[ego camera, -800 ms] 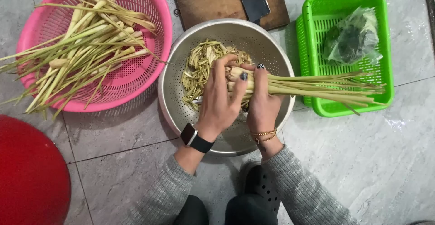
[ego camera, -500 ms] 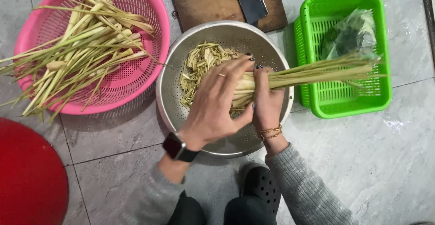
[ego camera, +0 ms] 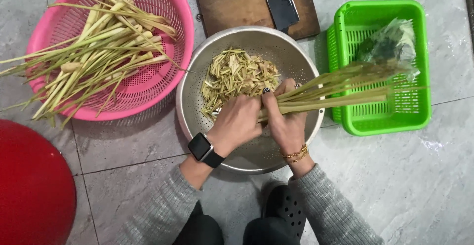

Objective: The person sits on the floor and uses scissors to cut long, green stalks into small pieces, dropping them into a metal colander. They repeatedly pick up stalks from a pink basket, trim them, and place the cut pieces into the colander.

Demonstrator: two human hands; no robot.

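A pink basket held many long pale green lemongrass stalks. A green basket held a clear plastic bag of dark leaves. Between them, a metal colander held cut lemongrass pieces. Over the colander, the left hand and the right hand were both closed around a bundle of lemongrass, whose tips reached over the green basket.

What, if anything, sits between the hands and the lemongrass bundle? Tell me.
Nothing visible. The left hand and right hand both close directly on the thick end of the lemongrass bundle, above the metal colander.
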